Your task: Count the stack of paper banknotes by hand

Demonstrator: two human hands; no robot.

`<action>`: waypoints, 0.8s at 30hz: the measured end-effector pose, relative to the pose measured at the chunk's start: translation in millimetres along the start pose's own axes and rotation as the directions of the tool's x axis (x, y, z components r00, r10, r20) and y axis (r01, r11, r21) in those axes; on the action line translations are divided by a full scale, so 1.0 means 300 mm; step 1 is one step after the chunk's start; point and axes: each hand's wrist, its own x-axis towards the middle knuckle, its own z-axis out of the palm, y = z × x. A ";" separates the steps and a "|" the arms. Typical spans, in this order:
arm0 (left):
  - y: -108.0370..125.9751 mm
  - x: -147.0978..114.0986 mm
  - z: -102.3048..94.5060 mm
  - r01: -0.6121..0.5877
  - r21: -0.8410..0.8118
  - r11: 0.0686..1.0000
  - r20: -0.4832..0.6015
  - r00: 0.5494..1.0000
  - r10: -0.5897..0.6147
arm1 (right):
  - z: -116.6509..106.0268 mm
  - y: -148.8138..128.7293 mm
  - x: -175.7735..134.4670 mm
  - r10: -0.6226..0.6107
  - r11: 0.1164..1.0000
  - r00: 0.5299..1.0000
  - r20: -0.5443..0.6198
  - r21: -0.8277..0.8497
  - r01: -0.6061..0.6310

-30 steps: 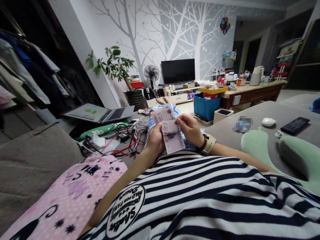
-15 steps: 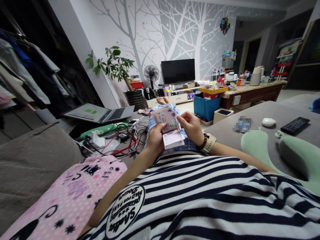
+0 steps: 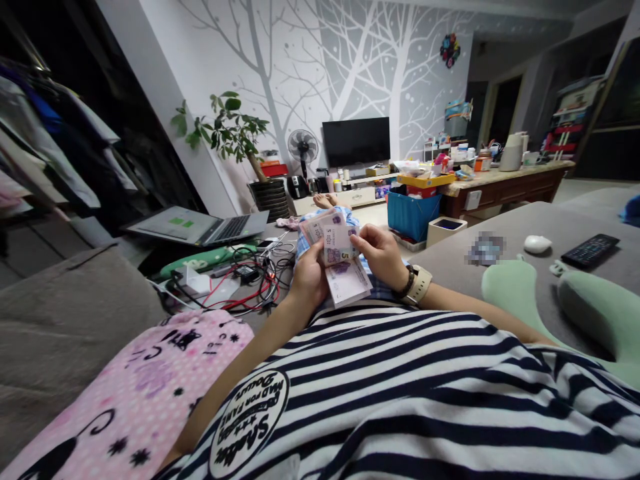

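Observation:
A small fan of banknotes marked with a 5 is held above my lap. My left hand is closed on the lower left side of the notes, its thumb lying near their edge. Below the thumb, some notes fold down toward my striped shirt. My right hand pinches the right edge of the top note between thumb and fingers. A bracelet and a pale watch circle the right wrist. Blue checked cloth covers my legs under the notes.
Left of me lie a laptop, tangled cables and a pink dotted cushion. To the right are a green neck pillow, a white mouse and a remote control. A cluttered table stands farther off.
My right hand has moved slightly left onto the edge of the top note, which now stands apart from those behind it. The folded-down notes have tilted and spread a little.

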 end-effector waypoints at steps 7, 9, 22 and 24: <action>0.005 -0.002 0.000 0.011 0.040 0.999 0.017 1.000 -0.011 | 0.005 -0.032 -0.008 0.006 0.999 0.999 0.045 0.050 -0.008; 0.007 -0.002 -0.003 0.015 0.046 0.999 0.006 1.000 -0.015 | 0.008 -0.034 -0.009 0.021 0.998 0.999 0.046 0.061 -0.023; -0.002 -0.002 0.005 0.035 0.011 0.999 0.061 0.997 -0.036 | 0.006 -0.029 -0.013 0.010 0.997 0.998 0.054 0.080 -0.014; -0.003 0.000 0.002 0.024 0.017 1.000 0.077 0.997 -0.025 | 0.007 -0.024 -0.014 0.005 0.997 0.999 0.047 0.081 -0.009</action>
